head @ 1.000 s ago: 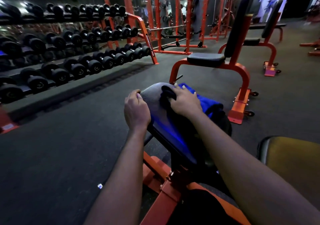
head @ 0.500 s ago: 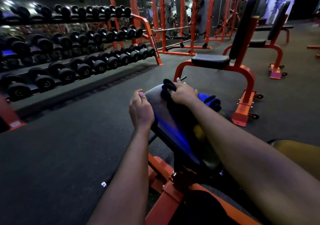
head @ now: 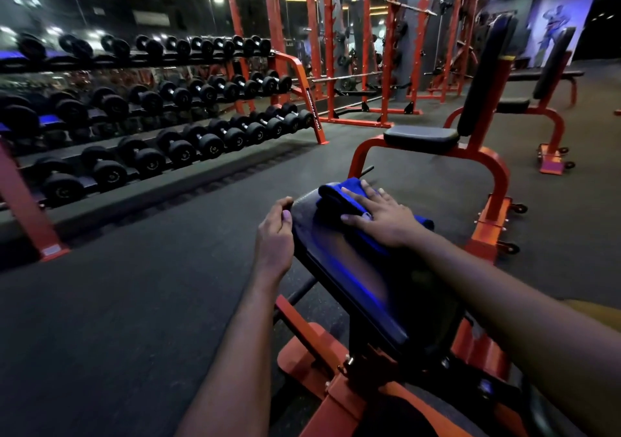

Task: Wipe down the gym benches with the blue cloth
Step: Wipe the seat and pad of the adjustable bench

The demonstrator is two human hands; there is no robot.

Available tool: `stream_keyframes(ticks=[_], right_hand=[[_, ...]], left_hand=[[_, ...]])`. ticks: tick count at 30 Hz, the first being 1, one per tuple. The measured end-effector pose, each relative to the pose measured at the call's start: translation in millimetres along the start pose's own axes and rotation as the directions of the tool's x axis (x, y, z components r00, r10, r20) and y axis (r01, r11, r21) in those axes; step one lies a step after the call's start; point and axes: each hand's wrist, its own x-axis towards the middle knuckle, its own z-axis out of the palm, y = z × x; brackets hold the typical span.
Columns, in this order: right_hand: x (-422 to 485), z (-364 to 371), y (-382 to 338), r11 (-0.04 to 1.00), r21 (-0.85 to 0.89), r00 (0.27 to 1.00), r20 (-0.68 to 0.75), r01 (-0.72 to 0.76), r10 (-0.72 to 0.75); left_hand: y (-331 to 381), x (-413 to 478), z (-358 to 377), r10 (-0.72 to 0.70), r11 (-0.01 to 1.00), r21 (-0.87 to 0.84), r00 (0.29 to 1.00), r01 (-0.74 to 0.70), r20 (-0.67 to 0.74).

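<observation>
Head view: the blue cloth (head: 337, 190) lay bunched at the top end of the tilted padded backrest (head: 353, 278), part of it hanging over the far right edge. The right hand (head: 379, 221) lay on it with fingers spread flat, pressing but not gripping. The left hand (head: 274, 235) had its fingers curled round the pad's upper left edge, apparently bracing it.

As I judged it, the main risk was the cloth sliding out from under the flat palm and dropping off the top or right edge to the floor (head: 134, 285), since nothing pinched it. A hard push near the top of a sloped pad could also rock the backrest if the left hand let go. Bunched up, the cloth covered only a narrow strip, so the pad's sides and lower end could easily be missed. The next bench (head: 420, 137) stood nearby, its state unknown.

Dark lettering ran down the orange leg of the dumbbell rack (head: 314, 114), too blurred to read. Marks on the dumbbell ends and a pale sticker (head: 50, 251) low on a near post were unreadable too. The far wall mural (head: 554, 26) showed a figure and no legible words.
</observation>
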Motion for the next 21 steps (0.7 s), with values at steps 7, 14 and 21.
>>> stream_keyframes(ticks=[7,14,21], right_hand=[[27.3,-8.7,-44.5,1.0,-0.013,0.999,0.033,-0.023,0.024],[6.1,2.6,-55.4,0.998,-0.011,0.998,-0.029,0.057,-0.057],[8.8,9.0,-103.2,0.99,-0.042,0.991,0.004,0.137,-0.137]], left_hand=[[2.3,-1.8,-14.1,-0.029,0.997,-0.068,0.992,0.038,0.123],[3.4,-20.8,-55.7,-0.009,0.998,-0.055,1.0,0.007,-0.028],[7.5,-26.6,-62.0,-0.011,1.0,0.01,0.995,0.012,-0.098]])
